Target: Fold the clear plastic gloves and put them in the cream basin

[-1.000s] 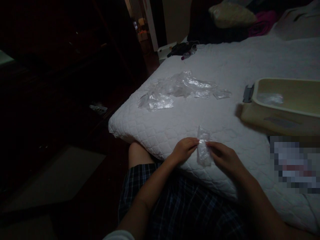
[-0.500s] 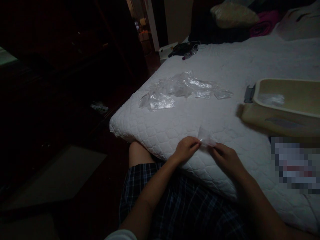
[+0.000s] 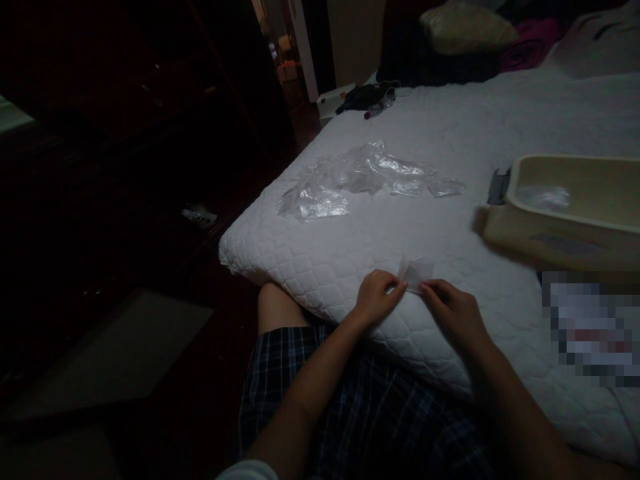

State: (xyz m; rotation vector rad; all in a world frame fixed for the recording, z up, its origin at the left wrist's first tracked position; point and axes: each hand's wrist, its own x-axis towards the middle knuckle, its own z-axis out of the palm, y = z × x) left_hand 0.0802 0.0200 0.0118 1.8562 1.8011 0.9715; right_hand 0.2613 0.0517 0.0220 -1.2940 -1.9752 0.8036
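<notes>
A small clear plastic bag is stretched between my two hands, just over the near edge of the white quilted bed. My left hand pinches its lower left corner between thumb and fingers. At the lower right corner, my right hand pinches it in the same way. Beyond the hands, a loose spread of clear plastic bags lies on the bed, crinkled and overlapping.
A beige plastic bin with clear plastic inside stands on the bed at the right. A pixelated item lies nearer. Dark items, a pillow-like bundle and a pink roll are at the back.
The small bag now lies flatter and more spread out between my fingers. My left hand has shifted slightly right, and my right fingertips have moved slightly.
</notes>
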